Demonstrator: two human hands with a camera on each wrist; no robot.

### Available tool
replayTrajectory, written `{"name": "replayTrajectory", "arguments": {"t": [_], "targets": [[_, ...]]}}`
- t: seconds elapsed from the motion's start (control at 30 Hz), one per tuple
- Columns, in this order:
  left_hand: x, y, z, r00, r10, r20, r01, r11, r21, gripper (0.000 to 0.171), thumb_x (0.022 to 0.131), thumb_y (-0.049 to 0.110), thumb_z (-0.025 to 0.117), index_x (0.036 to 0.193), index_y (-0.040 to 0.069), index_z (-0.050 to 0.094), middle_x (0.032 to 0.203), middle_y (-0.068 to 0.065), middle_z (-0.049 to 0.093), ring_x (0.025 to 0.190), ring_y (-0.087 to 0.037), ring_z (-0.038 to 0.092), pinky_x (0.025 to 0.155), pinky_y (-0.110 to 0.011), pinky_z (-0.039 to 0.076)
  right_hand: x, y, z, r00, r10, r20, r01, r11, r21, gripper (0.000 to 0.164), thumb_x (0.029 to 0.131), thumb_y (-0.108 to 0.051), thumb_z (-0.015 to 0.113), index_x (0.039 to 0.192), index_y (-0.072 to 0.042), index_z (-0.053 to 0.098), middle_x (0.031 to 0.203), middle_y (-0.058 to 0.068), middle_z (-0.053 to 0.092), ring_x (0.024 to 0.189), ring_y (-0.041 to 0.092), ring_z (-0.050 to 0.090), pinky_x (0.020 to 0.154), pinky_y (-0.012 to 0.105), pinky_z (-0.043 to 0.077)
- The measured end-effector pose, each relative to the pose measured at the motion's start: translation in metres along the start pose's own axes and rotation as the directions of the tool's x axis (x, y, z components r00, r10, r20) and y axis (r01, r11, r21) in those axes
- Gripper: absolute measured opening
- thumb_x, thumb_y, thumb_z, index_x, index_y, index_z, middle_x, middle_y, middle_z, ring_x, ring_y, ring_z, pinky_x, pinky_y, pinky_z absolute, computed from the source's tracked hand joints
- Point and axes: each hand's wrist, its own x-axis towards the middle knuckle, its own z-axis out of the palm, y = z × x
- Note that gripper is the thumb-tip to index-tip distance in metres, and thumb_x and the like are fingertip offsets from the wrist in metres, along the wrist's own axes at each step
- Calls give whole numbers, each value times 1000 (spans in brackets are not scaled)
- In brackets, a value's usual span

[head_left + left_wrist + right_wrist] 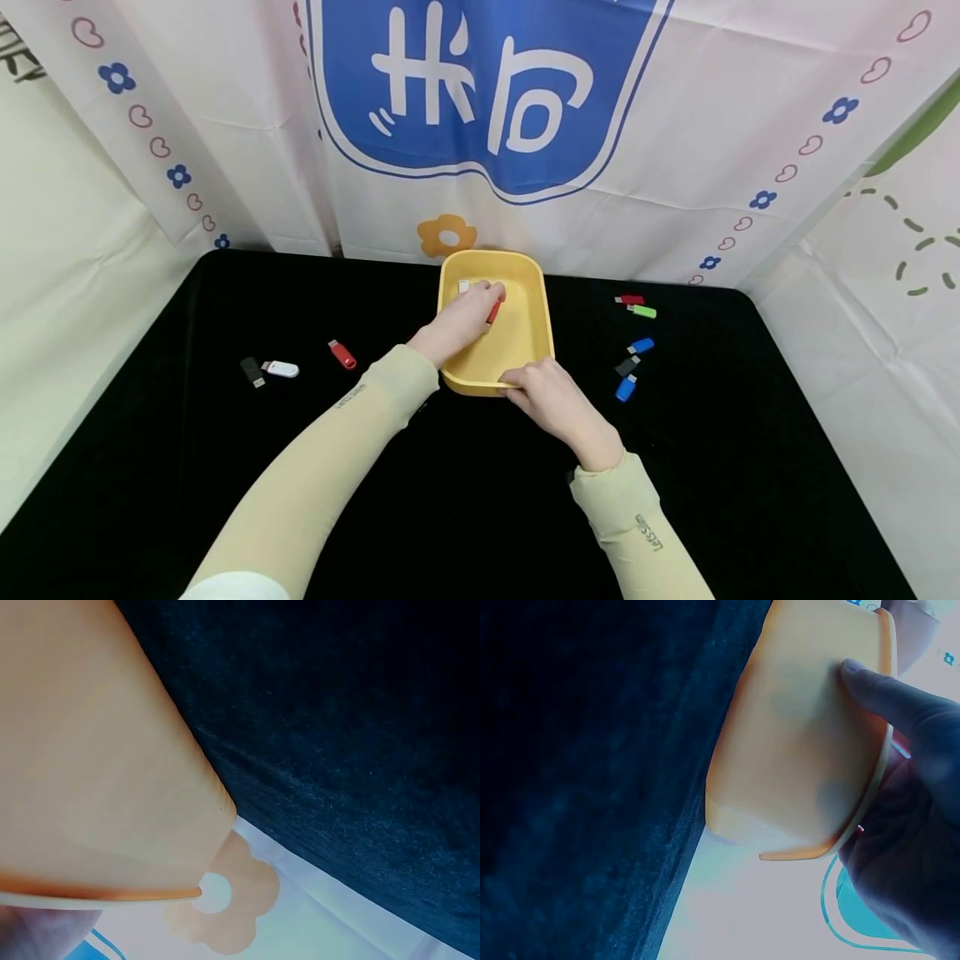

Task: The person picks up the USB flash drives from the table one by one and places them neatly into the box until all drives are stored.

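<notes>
A yellow plastic bin (546, 333) stands at the back middle of the black table. My left hand (467, 315) reaches over its left wall and pinches a red USB stick (493, 312) low inside, its fingers partly covering the stick. Behind that hand a white USB stick (463, 286) lies in the bin. At the near right corner my right hand (551, 398) grips the rim; in the right wrist view the thumb (885, 694) presses the outer wall while the fingers go over the edge. The left wrist view has mostly the bin's outer wall (105, 750).
Left of the bin lie a red USB stick (342, 355), a white one (282, 368) and a black one (252, 372). To the right are a red (632, 299), a green (643, 312), a black (627, 366) and two blue sticks (626, 389). A white curtain (255, 167) hangs behind.
</notes>
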Motion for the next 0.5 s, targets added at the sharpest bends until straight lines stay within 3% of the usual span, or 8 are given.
{"name": "replayTrajectory", "arguments": {"t": [0.2, 0.33, 0.5], "targets": [[4, -2, 3, 1000, 11, -27, -10, 999, 44, 42, 90, 0, 71, 128, 5, 53, 129, -14, 48, 95, -27, 65, 85, -34, 57, 0, 1, 0, 1000, 2, 5, -2, 1000, 3, 21, 96, -14, 67, 75, -11, 68, 58, -8, 53, 56, 3, 46, 62, 19, 43], [9, -3, 5, 999, 24, -37, -19, 994, 111, 45, 90, 8, 73, 132, 5, 55, 131, -13, 50, 111, -26, 61, 95, -36, 55, 0, 1, 0, 1000, 2, 5, -2, 1000, 0, 21, 95, -14, 67, 75, -11, 68, 58, -8, 53, 56, 3, 46, 62, 19, 43], [12, -2, 7, 998, 19, -58, -4, 969, 245, 46, 91, 16, 73, 134, 6, 57, 132, -11, 56, 127, -26, 53, 103, -41, 51, 1, 2, 1, 1000, -6, -2, 6, 1000, -23, 21, 95, -14, 67, 75, -11, 68, 59, -8, 53, 56, 4, 47, 62, 19, 43]]}}
